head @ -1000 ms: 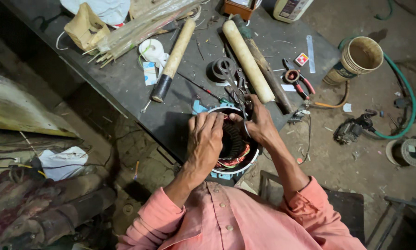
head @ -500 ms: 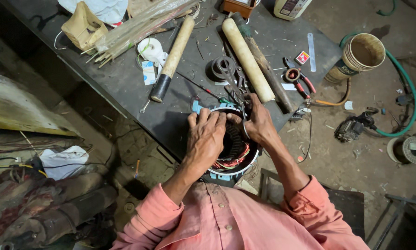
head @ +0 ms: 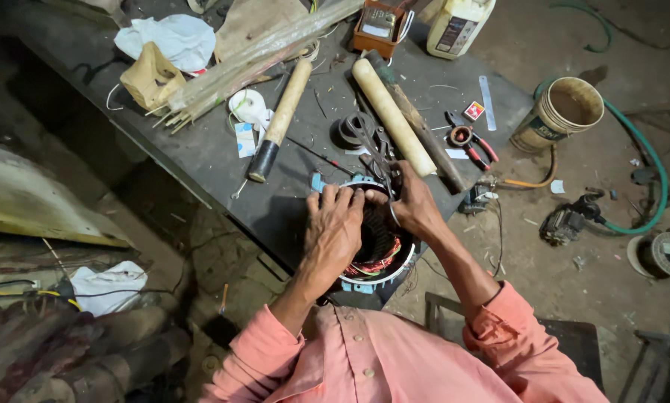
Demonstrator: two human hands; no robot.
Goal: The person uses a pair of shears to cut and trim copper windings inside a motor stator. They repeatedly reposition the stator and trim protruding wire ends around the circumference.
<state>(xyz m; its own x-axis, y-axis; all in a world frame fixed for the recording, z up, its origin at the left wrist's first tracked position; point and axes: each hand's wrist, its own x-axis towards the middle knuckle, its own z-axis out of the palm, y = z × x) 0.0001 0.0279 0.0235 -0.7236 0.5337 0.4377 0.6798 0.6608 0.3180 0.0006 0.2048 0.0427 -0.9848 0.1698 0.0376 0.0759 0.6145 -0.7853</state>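
A round motor stator [head: 376, 250] with copper and red windings sits at the near edge of a dark workbench [head: 223, 157]. My left hand [head: 336, 227] lies flat over its left side, fingers spread on the rim and windings. My right hand [head: 413, 207] grips the stator's far right rim, fingers curled at the top edge beside a pair of scissors [head: 368, 142]. Both pink sleeves reach in from below.
On the bench lie two wooden rollers [head: 391, 116], a mallet-like stick [head: 279, 123], red-handled pliers [head: 469, 142], a bundle of thin sticks [head: 260, 56], rags and an orange box [head: 379, 26]. A bucket [head: 562, 112], green hose [head: 641, 172] and wire spool [head: 667, 254] are on the floor at right.
My left hand has slid slightly up over the stator's rim. My right hand has stayed on the far right rim. The stator itself has not visibly moved.
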